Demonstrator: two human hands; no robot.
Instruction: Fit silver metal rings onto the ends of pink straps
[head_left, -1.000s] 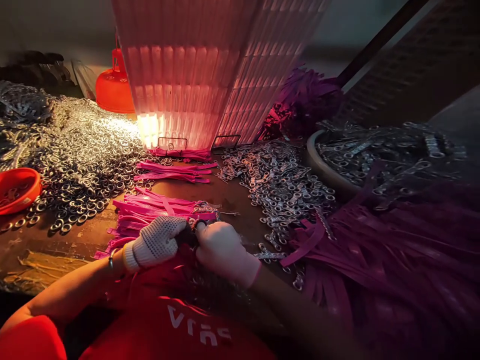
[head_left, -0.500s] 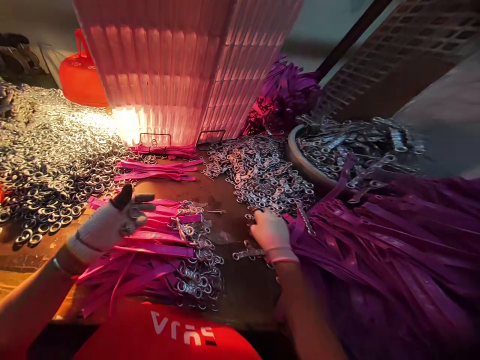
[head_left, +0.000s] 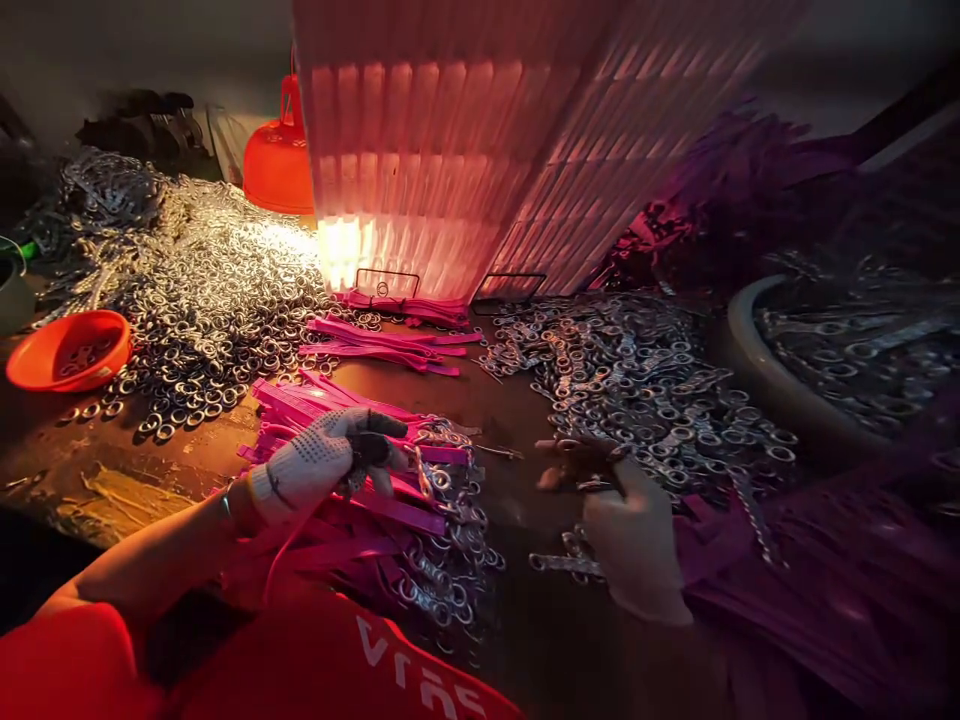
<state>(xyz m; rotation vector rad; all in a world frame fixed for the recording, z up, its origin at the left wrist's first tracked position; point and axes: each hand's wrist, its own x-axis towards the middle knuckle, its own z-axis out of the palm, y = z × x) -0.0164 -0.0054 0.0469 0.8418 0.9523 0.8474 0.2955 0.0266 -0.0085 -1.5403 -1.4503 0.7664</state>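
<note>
My left hand [head_left: 330, 458], in a white dotted glove with dark fingertips, is over the pink straps [head_left: 307, 400]. Its fingers are half bent and apart, with nothing visible in them. Metal ring-ended links [head_left: 442, 590] lie at the straps' right ends. My right hand [head_left: 626, 515], also gloved, is at the near edge of a heap of metal links [head_left: 622, 370]. Its dark fingers are drawn together around a small glint of metal, too dim to name. A few loose links [head_left: 566, 563] lie just left of its palm.
A red lamp [head_left: 277, 165] lights a large pile of metal rings [head_left: 225, 290] at left. Nearby is an orange bowl [head_left: 71, 350]. A corrugated translucent panel [head_left: 420, 150] stands at the back. At right are a round basin [head_left: 765, 345] of links and purple straps [head_left: 795, 600].
The view has swung left, bringing the orange bowl into sight. My left hand's fingers have bent inward from a wider spread. My right hand's fingers have come away from the link heap.
</note>
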